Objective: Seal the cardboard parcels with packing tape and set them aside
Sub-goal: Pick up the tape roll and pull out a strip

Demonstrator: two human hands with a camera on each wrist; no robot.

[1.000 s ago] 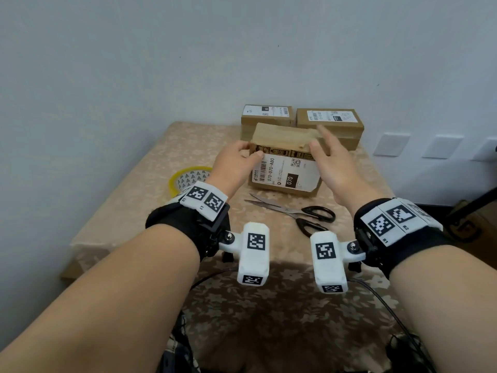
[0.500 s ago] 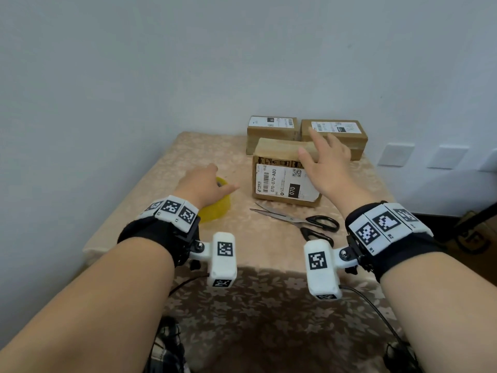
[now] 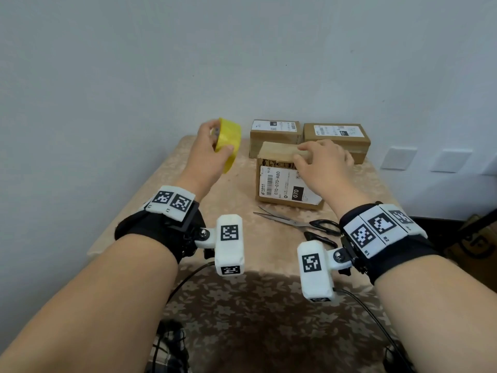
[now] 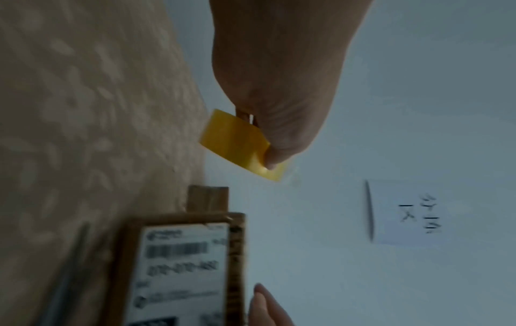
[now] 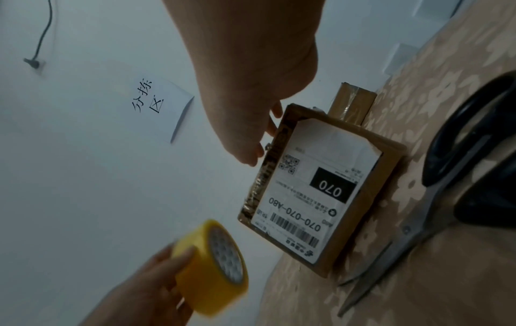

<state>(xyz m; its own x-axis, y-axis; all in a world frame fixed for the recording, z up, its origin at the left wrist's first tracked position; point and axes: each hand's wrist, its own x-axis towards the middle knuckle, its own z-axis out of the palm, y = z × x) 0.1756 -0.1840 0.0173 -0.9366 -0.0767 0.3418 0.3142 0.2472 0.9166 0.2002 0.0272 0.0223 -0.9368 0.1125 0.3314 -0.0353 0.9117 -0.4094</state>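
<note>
Left hand (image 3: pixel 208 154) grip pinches tape roll (image 3: pixel 228 144); right hand (image 3: pixel 321 164) flat on parcel (image 3: pixel 279 184), label part hidden.

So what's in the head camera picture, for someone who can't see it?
The left hand holds a yellow roll of packing tape above the table while the right hand rests on a brown cardboard parcel; black-handled scissors lie nearby.
</note>
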